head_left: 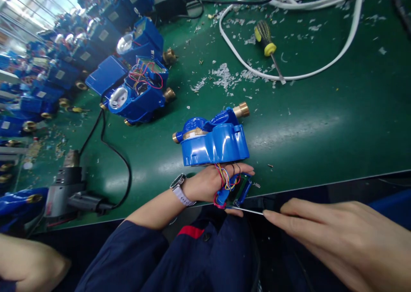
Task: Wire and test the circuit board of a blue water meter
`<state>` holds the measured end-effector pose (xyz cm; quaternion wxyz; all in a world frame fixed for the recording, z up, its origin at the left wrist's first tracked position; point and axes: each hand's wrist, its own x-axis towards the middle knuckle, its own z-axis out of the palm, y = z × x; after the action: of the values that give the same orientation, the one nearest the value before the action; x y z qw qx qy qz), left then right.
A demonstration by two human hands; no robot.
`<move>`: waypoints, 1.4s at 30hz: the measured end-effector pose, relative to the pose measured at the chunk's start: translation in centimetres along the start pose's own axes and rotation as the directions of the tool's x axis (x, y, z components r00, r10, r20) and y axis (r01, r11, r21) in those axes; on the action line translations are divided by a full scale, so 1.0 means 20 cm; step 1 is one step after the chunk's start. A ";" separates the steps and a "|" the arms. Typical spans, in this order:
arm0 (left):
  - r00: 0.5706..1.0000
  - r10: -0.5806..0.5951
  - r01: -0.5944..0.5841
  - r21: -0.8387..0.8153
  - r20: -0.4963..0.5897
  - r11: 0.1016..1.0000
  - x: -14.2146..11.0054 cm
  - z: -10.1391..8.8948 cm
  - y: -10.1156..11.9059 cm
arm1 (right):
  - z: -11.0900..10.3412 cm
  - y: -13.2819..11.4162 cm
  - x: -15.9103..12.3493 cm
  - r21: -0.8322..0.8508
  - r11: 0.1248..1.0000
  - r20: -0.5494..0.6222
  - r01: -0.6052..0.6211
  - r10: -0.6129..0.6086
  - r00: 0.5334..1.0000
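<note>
My left hand (208, 181) is closed around a small circuit board module (241, 191) at the table's front edge. Colored wires (226, 177) run from this module over my fingers toward a blue water meter (215, 144), which lies just beyond the hand with brass threaded ends. My right hand (340, 232) grips a thin metal-shafted tool (252, 211), its handle hidden in the palm. The shaft's tip reaches the module's lower edge; whether it touches is unclear.
A screwdriver (266, 39) lies by a white cable (321, 74). Another blue meter (138, 97) stands with its lid raised, and several more fill the left. A heat gun (66, 191) rests near the front edge. Another person's arm (30, 260) is at lower left.
</note>
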<state>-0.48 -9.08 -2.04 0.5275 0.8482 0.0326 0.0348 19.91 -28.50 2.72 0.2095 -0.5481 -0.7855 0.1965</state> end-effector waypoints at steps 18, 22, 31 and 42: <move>0.997 -0.020 0.019 -0.007 -0.068 1.000 0.00 0.01 0.03 | 0.04 -0.10 -0.01 -0.283 0.950 -0.070 0.136 -0.162 0.984; 0.997 -0.005 0.004 -0.019 -0.083 1.000 -0.01 0.03 0.02 | 0.07 -0.08 -0.04 -0.264 0.955 -0.080 0.135 -0.161 0.984; 0.987 0.051 -0.058 -0.045 -0.149 0.997 -0.05 0.07 -0.02 | 0.17 -0.02 -0.08 0.207 0.978 -0.091 -0.039 0.059 0.994; 0.663 -0.365 -0.162 -0.602 -0.653 0.782 -0.02 0.40 0.08 | 0.19 -0.05 -0.05 0.603 0.723 0.162 -0.336 0.301 0.940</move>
<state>-0.05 -16.92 -4.08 0.7138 0.5355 0.2812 0.3531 17.40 -30.14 0.06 0.3207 -0.5691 -0.5755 0.4920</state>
